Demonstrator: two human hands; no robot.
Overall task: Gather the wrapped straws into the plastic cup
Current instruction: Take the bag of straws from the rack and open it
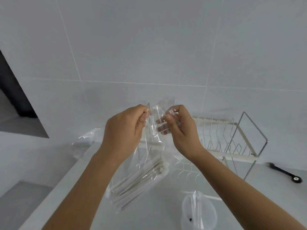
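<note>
My left hand [126,128] and right hand [179,128] each pinch the clear bag [153,138] of wrapped straws [139,178] above the plastic cup [199,211].

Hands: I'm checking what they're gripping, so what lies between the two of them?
In the head view, the top of a clear plastic bag spans between left hand and right hand, both pinching it.

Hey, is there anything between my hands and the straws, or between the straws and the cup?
Yes. The straws sit inside a clear plastic bag, which the left hand and right hand pinch at its top. The plastic cup, lower right, looks open-topped, and nothing visible blocks the way to it.
</note>
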